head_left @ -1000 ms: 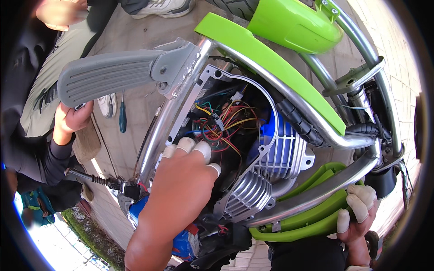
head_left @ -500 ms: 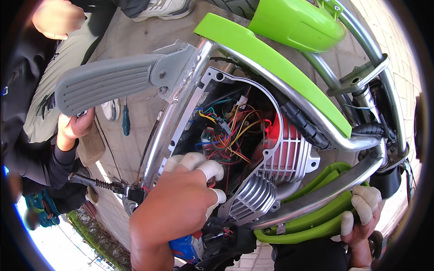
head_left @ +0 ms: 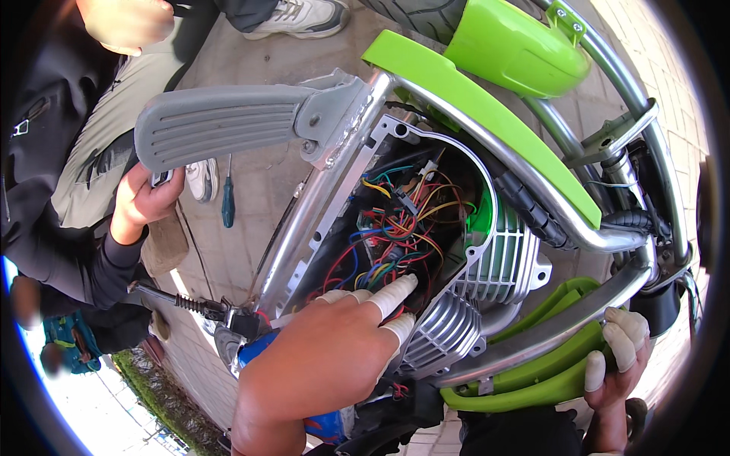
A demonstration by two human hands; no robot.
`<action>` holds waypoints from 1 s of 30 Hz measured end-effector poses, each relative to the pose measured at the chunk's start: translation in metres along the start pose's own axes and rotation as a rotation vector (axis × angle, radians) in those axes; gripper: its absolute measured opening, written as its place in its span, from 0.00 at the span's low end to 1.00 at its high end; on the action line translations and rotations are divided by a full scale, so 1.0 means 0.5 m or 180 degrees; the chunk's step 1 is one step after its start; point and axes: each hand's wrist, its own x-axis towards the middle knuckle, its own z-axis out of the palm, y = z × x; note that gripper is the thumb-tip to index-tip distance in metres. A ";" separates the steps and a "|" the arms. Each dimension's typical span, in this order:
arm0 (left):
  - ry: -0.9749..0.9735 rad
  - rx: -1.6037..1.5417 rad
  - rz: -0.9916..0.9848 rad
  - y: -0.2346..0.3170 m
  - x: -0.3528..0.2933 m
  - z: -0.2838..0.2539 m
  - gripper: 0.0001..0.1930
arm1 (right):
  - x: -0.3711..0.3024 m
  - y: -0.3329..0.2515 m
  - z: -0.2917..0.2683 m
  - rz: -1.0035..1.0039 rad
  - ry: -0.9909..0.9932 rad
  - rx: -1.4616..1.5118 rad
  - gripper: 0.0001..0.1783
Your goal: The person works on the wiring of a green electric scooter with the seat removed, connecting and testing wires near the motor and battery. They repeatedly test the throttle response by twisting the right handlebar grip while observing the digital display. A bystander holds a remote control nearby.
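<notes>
My left hand (head_left: pixel 327 353), with white covers on its fingers, reaches into the open metal housing (head_left: pixel 461 144) of a vehicle lying on its side. Its fingers are closed at the near end of a tangle of coloured wires (head_left: pixel 403 228); the index finger stretches over them and the thumb is below. Part of the grip is hidden under the hand. At the lower right, my right hand (head_left: pixel 620 357), also in white finger covers, is curled round the edge of a green plastic panel (head_left: pixel 525 387) beside a silver frame tube (head_left: pixel 547 323).
A grey footrest (head_left: pixel 220 125) juts out left from the frame. A screwdriver (head_left: pixel 228 199) lies on the paving. Another person's hand (head_left: pixel 148 199) is below the footrest, their other hand (head_left: pixel 125 21) at the upper left. A kickstand with a spring (head_left: pixel 190 302) is near my left forearm.
My left hand has shifted right, and more red, blue and yellow wires show above its fingers. The glow inside the housing turned from red to green. The view has shifted slightly.
</notes>
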 end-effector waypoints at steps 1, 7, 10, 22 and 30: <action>0.0070 -0.0078 0.0010 -0.001 -0.001 0.000 0.13 | 0.000 0.000 0.000 -0.0006 0.0007 -0.0005 0.19; 0.1879 -0.0725 0.0016 -0.035 0.012 0.010 0.10 | 0.002 -0.007 0.003 -0.0002 0.0088 -0.0005 0.20; 0.2656 -0.0891 -0.1150 -0.028 0.019 0.012 0.09 | 0.005 -0.008 0.003 0.0038 0.0118 0.0004 0.21; 0.1137 -0.0837 -0.1413 -0.010 0.038 0.017 0.21 | -0.005 -0.001 0.002 0.0085 0.0128 0.0148 0.21; 0.0750 -0.0040 -0.0484 -0.015 0.029 0.027 0.18 | -0.003 -0.004 0.003 0.0071 0.0126 0.0017 0.20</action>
